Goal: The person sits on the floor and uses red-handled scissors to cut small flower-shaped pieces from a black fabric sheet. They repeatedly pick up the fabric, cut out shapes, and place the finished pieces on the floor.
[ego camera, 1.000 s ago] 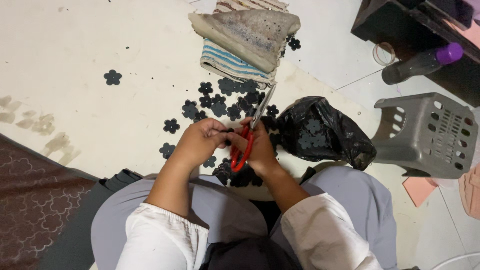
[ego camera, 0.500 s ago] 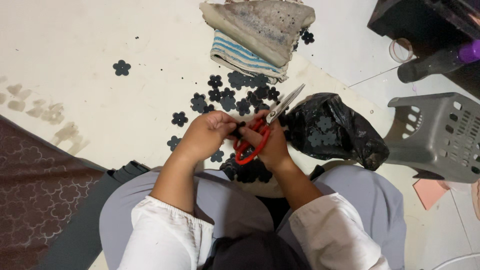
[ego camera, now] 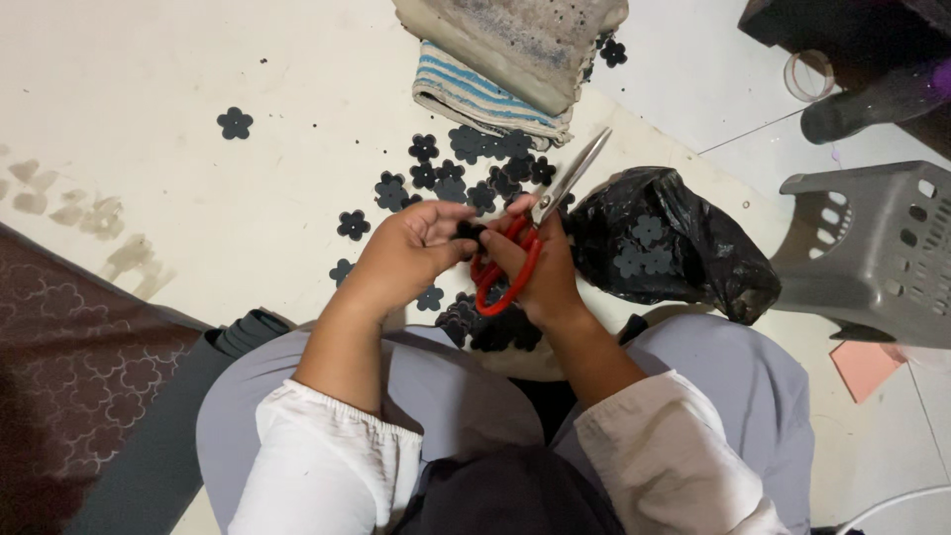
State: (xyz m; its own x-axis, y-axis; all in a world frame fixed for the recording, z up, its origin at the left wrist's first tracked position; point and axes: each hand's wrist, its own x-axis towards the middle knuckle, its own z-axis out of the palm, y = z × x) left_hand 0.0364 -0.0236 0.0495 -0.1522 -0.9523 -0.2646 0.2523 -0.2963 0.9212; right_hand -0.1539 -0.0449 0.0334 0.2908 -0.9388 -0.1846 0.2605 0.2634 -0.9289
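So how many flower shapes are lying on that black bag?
3 show on the black bag: one flower high up, two side by side below it. The bag's folds may hide more; many others lie on the floor.

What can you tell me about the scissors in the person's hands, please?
The scissors have red loop handles that look like plastic and long pale metal blades. The right hand grips them, fingers through the loops. The blades point up and away to the right, towards the black bag, and look nearly closed. The left hand pinches a small dark piece close to the handles. They are held above the scattered dark flower cutouts.
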